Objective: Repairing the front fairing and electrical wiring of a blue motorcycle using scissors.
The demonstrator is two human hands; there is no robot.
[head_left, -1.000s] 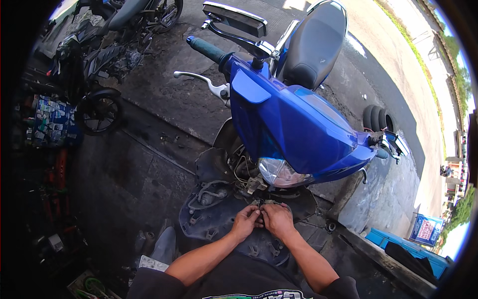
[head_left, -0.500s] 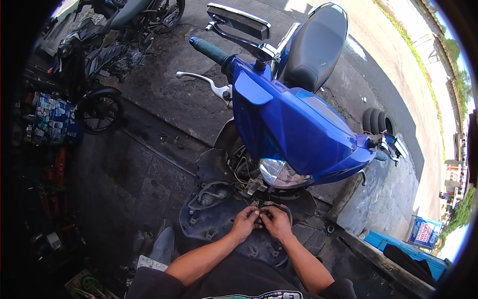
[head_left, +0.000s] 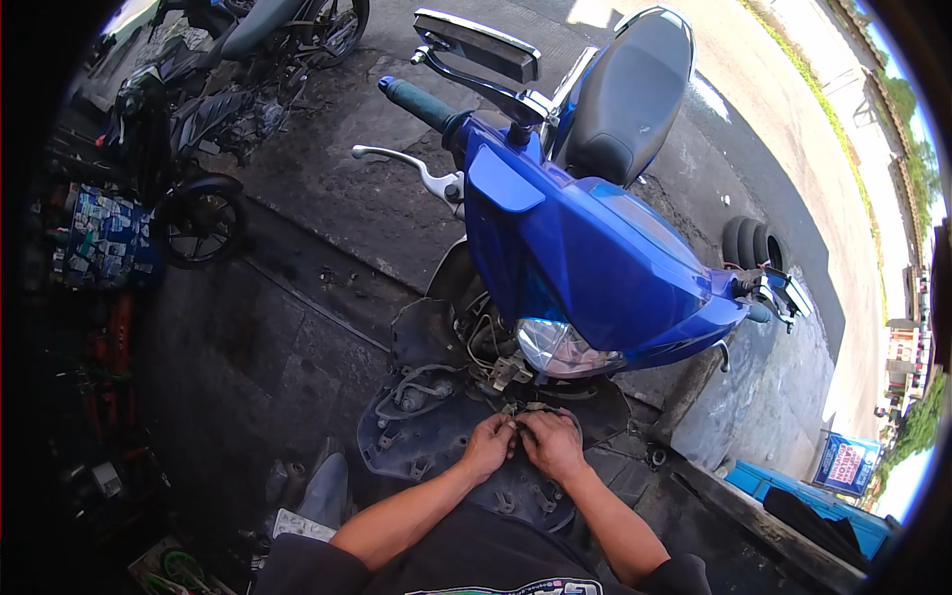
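Note:
Both my hands meet low in the middle, in front of a blue scooter (head_left: 585,258). My left hand (head_left: 489,445) is closed in a pinch on a small dark piece at the end of some wiring (head_left: 510,408); its exact kind is hidden by the fingers. Touching it, my right hand (head_left: 551,443) curls its fingers round the same spot, and what they hold cannot be made out. Beneath them lies a dark body panel (head_left: 397,436) with clips and a grey hose on it. Just above the hands are exposed wires and brackets (head_left: 508,372) under the headlight (head_left: 565,347).
A silver brake lever (head_left: 412,171) and a mirror (head_left: 476,45) stick out on the scooter's left side. Another motorcycle (head_left: 198,213) stands at the far left. Stacked tyres (head_left: 751,242) lie at right, above a blue sign (head_left: 846,463) and a ledge (head_left: 764,516).
My right hand has turned slightly, its fingers curling further over the small piece. My left hand stays almost in place. The scooter and panel have not moved.

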